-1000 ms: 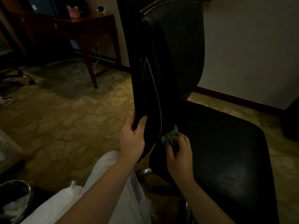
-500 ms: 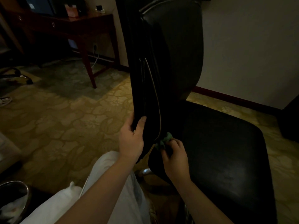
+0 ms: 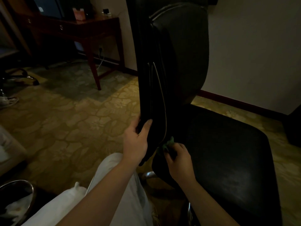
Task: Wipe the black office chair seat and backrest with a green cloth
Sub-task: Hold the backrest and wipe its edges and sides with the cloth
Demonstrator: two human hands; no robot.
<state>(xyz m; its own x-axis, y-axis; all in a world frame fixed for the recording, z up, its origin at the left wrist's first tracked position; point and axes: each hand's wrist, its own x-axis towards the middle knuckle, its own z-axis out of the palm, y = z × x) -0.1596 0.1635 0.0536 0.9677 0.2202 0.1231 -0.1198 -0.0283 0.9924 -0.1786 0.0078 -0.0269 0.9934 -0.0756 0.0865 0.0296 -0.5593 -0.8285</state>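
Note:
The black office chair stands in front of me, side-on, its tall backrest (image 3: 175,62) upright and its seat (image 3: 228,152) stretching to the right. My left hand (image 3: 136,142) grips the lower rear edge of the backrest, thumb on its side. My right hand (image 3: 178,158) holds a bunched green cloth (image 3: 169,143) pressed into the crease where backrest and seat meet. Only a small tuft of the cloth shows above my fingers.
A dark wooden desk (image 3: 78,28) stands at the back left on the patterned carpet (image 3: 65,119). A metal bin (image 3: 16,201) sits at the lower left. My white-trousered leg (image 3: 104,201) is below the chair. A wall with a dark skirting runs behind on the right.
My right hand with the cloth has slid slightly down and left along the backrest's lower edge into the crease. The left hand keeps its grip.

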